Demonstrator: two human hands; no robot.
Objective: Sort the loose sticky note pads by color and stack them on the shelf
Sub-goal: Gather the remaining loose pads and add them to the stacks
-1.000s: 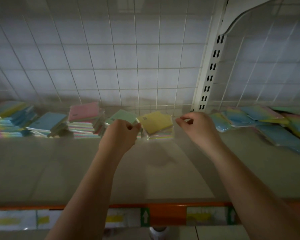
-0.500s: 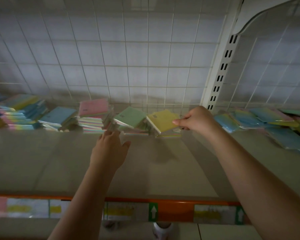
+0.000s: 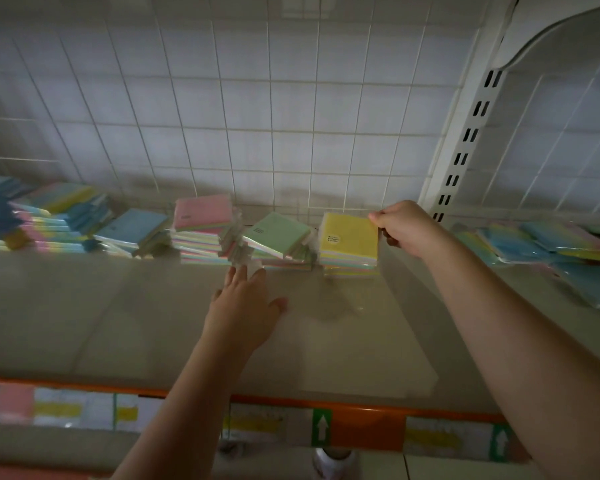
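On smooth shelf [image 3: 153,323] | right hand [image 3: 407,228] pinches square yellow pad [image 3: 350,233] | left hand [image 3: 245,306] flat, fingers spread

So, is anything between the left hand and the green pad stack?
Nothing visible. The left hand lies open on the bare shelf, its fingertips just short of the green pad stack.

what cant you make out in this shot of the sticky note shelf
All in the head view:
- Print on the yellow pad: too small and dim to read.
- Right hand fingertips: hidden behind that pad's edge.
- Labels on the orange shelf rail: blurred.
- Stacks at far left: cut off by the frame.
- Left hand: whether it touches the shelf is unclear.
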